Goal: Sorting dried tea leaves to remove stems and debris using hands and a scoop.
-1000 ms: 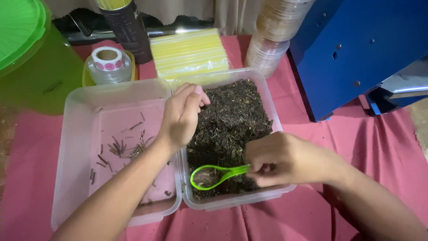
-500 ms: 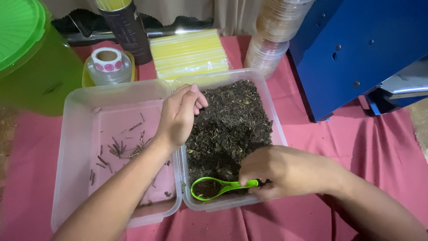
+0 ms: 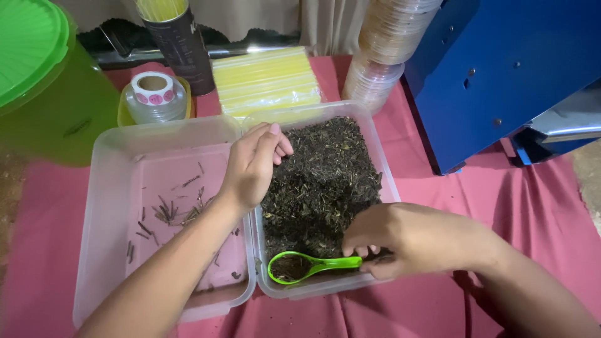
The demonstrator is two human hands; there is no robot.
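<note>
Two clear plastic tubs stand side by side on a red cloth. The right tub (image 3: pixel 383 164) is heaped with dark dried leaves (image 3: pixel 325 181). The left tub (image 3: pixel 106 206) holds only a few loose stems (image 3: pixel 172 209). My right hand (image 3: pixel 407 241) grips the handle of a small green scoop (image 3: pixel 300 267) whose bowl lies low in the near end of the right tub with some leaves in it. My left hand (image 3: pixel 253 164) rests over the shared wall of the two tubs, fingers loosely together, touching the leaf heap's left edge and holding nothing that I can see.
A large green lidded container (image 3: pixel 44 81) stands at the far left. Behind the tubs are a roll of stickers on a small jar (image 3: pixel 152 94), a dark canister (image 3: pixel 178 44), a pack of yellow straws (image 3: pixel 266 81) and stacked clear lids (image 3: pixel 382 56). A blue metal machine (image 3: pixel 501 69) stands at right.
My right hand has drawn the green scoop down to the near end of the right tub and lowered its bowl into the leaves. My left hand has barely moved.
</note>
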